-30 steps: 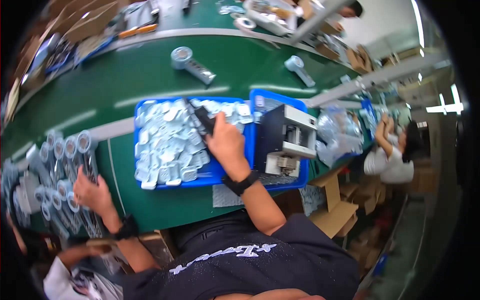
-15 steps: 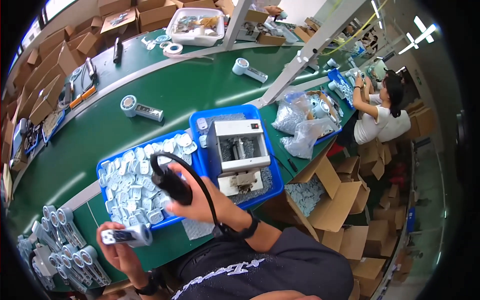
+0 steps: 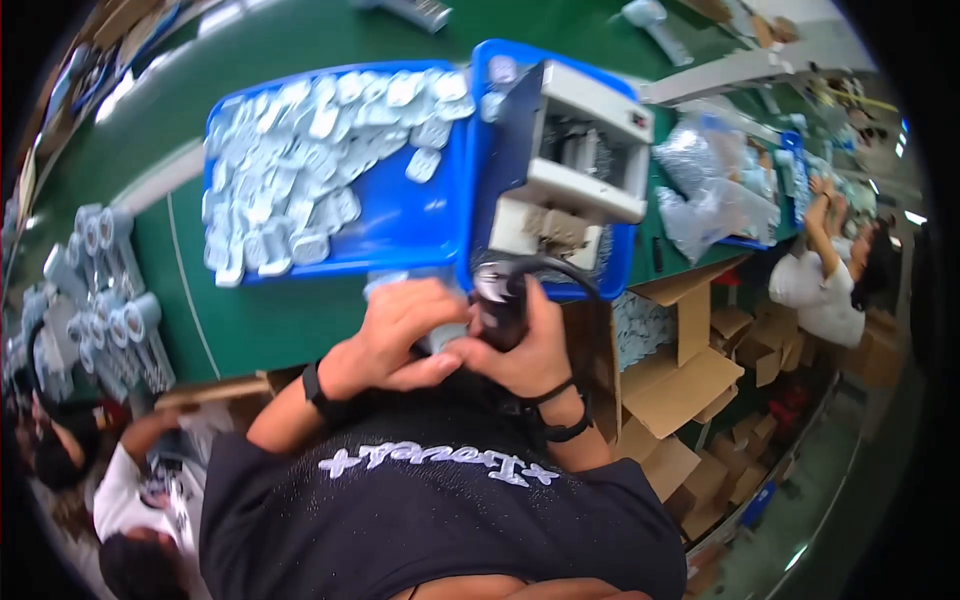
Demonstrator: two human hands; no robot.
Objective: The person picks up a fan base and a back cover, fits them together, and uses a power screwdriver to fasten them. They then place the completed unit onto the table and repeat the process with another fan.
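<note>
My left hand (image 3: pixel 412 335) is closed around a light-blue handheld plastic device (image 3: pixel 442 338), mostly hidden by the fingers. In my right hand (image 3: pixel 528 350) is a black cylindrical electric screwdriver (image 3: pixel 499 300) with a black cable bending off to the right. Both hands are close together in front of my torso, at the near table edge, with the tool right beside the device. Whether its tip touches the device is hidden. Just beyond the hands are a blue tray (image 3: pixel 410 225) of light-blue plastic covers (image 3: pixel 290 150) and a screw-feeding machine (image 3: pixel 590 185) in a second blue tray (image 3: pixel 622 262).
Several light-blue devices (image 3: pixel 120 325) stand grouped at the left. Clear plastic bags (image 3: pixel 700 165) lie to the right, above an open cardboard box (image 3: pixel 680 385) below table height. One co-worker (image 3: pixel 825 285) is at the far right, another person (image 3: pixel 150 490) at the lower left.
My view has tilted down and shifted. My hands, apart before over the tray and table, have come together near my torso, bringing screwdriver and device side by side.
</note>
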